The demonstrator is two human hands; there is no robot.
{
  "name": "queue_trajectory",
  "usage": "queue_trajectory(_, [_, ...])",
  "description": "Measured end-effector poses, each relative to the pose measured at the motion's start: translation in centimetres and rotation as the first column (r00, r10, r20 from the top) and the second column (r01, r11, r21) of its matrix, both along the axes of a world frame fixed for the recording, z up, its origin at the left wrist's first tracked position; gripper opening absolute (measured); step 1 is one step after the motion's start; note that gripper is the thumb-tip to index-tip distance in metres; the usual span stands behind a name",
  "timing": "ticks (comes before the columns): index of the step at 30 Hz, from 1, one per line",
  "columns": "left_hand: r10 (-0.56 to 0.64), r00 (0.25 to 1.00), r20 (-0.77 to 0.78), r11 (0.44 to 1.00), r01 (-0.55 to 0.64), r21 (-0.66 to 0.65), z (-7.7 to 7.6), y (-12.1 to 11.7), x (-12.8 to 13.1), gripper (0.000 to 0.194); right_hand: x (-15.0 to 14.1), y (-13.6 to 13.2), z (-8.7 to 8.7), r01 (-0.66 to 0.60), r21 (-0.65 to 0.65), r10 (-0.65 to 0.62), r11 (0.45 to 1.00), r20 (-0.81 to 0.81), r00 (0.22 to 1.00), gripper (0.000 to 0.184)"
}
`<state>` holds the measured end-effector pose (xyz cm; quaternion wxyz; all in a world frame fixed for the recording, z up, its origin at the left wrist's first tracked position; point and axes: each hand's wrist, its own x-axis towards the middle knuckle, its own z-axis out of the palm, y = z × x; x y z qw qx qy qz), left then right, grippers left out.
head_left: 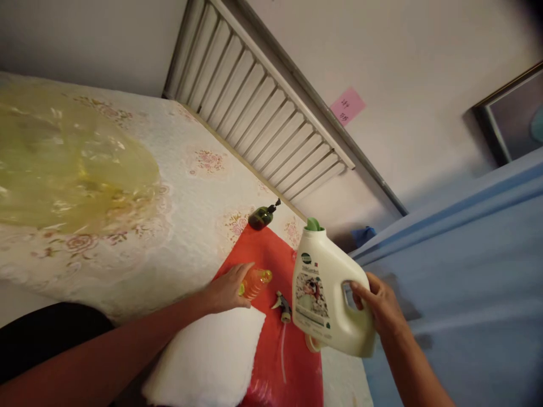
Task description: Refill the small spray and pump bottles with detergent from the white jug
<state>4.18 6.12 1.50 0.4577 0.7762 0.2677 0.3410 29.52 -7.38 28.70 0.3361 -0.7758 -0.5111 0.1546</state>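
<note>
My right hand is closed round the handle of a white detergent jug with a green spout, holding it upright just above a red sheet. My left hand grips a small orange transparent bottle lying over the same red sheet, its open neck pointing right. Between the two lies a loose spray-trigger head with its thin white tube trailing toward me.
A dark green pump bottle lies at the red sheet's far end. A white pad sits under my left wrist. The flowered mattress carries a yellowish plastic sheet. Blue fabric covers the right; a radiator lines the wall.
</note>
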Motion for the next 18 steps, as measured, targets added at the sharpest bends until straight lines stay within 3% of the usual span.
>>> queue_trajectory(4, [0.032,0.999,0.03,0.995,-0.035,0.091,0.0,0.0,0.1,0.078,0.0,-2.6,-0.3,-0.087,-0.039,0.083,0.995,-0.101,0.991,0.05])
queue_trajectory(9, [0.053,0.994,0.093,0.995,-0.061,0.077,0.1,0.1,0.4,0.067,-0.1,-4.7,-1.2,-0.149,-0.121,0.128,0.981,-0.167,0.978,0.06])
queue_trajectory(18, [0.038,0.995,0.094,0.999,-0.041,0.035,-0.6,0.4,0.3,0.078,-0.3,-5.3,-1.4,-0.184,-0.299,0.157,0.936,-0.111,0.981,0.071])
